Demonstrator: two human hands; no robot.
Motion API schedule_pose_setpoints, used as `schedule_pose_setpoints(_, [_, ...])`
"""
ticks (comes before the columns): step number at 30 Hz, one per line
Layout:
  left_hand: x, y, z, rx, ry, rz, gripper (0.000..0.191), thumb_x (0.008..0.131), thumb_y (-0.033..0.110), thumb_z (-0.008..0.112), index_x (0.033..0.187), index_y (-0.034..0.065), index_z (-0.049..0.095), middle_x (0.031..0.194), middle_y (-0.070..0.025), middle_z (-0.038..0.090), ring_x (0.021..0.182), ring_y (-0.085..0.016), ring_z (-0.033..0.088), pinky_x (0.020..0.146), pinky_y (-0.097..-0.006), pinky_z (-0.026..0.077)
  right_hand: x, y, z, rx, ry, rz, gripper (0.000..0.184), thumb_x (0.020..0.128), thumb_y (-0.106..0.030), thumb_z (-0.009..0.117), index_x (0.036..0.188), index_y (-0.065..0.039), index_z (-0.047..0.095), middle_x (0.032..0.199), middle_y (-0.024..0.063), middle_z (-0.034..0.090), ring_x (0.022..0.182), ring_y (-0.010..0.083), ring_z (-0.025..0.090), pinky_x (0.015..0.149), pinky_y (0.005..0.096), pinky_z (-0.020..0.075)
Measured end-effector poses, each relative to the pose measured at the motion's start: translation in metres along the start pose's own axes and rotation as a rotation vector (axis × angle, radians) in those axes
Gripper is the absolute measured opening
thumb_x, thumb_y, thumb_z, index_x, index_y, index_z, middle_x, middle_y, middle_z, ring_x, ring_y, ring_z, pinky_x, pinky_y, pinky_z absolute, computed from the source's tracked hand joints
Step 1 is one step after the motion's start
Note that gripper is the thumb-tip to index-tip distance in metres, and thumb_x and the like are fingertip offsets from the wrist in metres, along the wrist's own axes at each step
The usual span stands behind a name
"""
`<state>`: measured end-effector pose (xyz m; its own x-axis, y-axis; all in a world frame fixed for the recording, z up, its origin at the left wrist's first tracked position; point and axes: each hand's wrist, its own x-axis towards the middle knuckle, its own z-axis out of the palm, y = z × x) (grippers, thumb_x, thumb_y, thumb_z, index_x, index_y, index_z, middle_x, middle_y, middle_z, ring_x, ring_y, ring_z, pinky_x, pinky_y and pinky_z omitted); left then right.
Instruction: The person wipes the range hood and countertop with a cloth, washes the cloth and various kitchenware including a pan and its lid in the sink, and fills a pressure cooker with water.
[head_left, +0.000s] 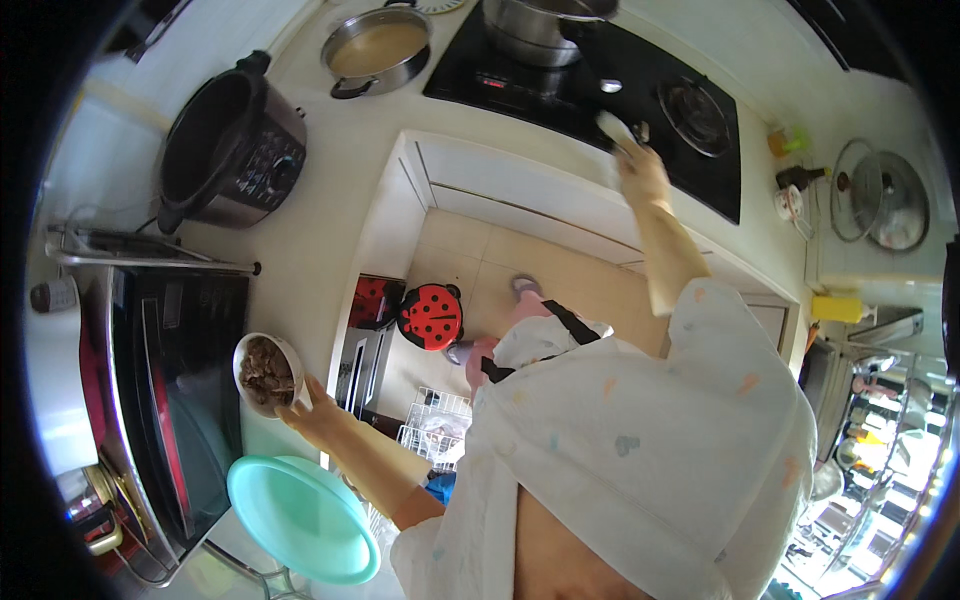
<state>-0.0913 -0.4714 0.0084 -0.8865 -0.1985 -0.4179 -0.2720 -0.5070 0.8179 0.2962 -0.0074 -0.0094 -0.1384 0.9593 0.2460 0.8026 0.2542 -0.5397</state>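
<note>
My left hand (307, 409) holds the rim of a white bowl (298, 375) over the counter at the left; brown chunks of what looks like cooked meat (266, 371) fill it. Over the front edge of the black cooktop (585, 105) is my right hand (643, 174), blurred, its fingers closed round a pale object (616, 129) that could be a spoon or a cloth; the blur hides its kind. A steel pot (525, 37) stands on the cooktop's left burner, a coiled ring (694, 116) lies on its right one.
A two-handled steel pot of cloudy liquid (379, 51) stands left of the cooktop, near an uncovered electric cooker (232, 150). A black oven (187, 390) and turquoise basin (304, 517) are at left. A ladybug-patterned stool (431, 316) is on the floor. Bottles and lids line the right side.
</note>
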Motion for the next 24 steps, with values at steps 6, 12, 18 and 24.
schedule_pose_setpoints(6, [-0.051, -0.034, -0.060, 0.292, -0.014, 0.176, 0.064, 0.097, 0.028, 0.062, 0.146, -0.0030, 0.035, 0.146, -0.0208, 0.041, 0.122, -0.042, 0.058, 0.097, -0.0469, 0.057, 0.043, -0.100, 0.089, -0.425, -0.362, -0.174, 0.060, 0.093, -0.022, 0.060, 0.149, -0.009, 0.040, 0.141, 0.0107, 0.052, 0.123, 0.0283, 0.059, 0.095, 0.0492, 0.0531])
schedule_pose_setpoints(12, [-0.141, -0.088, -0.048, 0.485, -0.232, 0.160, 0.065, 0.098, 0.030, 0.061, 0.147, -0.0030, 0.035, 0.146, -0.0167, 0.041, 0.118, -0.037, 0.062, 0.094, -0.0403, 0.057, 0.018, 0.004, 0.009, -0.524, -0.237, -0.356, 0.052, 0.092, -0.018, 0.061, 0.144, -0.014, 0.051, 0.145, -0.0028, 0.047, 0.132, 0.0199, 0.049, 0.104, 0.0444, 0.0438])
schedule_pose_setpoints(18, [-0.247, -0.173, 0.025, 0.607, -0.493, -0.020, 0.059, 0.096, 0.028, 0.064, 0.144, 0.0025, 0.042, 0.138, -0.0158, 0.052, 0.118, -0.035, 0.062, 0.094, -0.0404, 0.055, -0.032, 0.188, -0.120, -0.564, -0.206, -0.176, 0.046, 0.096, -0.029, 0.054, 0.141, -0.019, 0.054, 0.146, -0.0036, 0.048, 0.131, 0.0216, 0.049, 0.108, 0.0502, 0.0384])
schedule_pose_setpoints(24, [-0.319, -0.227, 0.084, 0.802, -0.895, -0.041, 0.063, 0.095, 0.026, 0.065, 0.147, 0.0019, 0.039, 0.138, -0.0140, 0.054, 0.118, -0.034, 0.062, 0.102, -0.0409, 0.050, -0.069, 0.347, -0.227, -0.664, -0.174, 0.360, 0.038, 0.092, -0.019, 0.059, 0.130, -0.022, 0.060, 0.142, -0.0053, 0.050, 0.125, 0.0208, 0.055, 0.096, 0.0413, 0.0513])
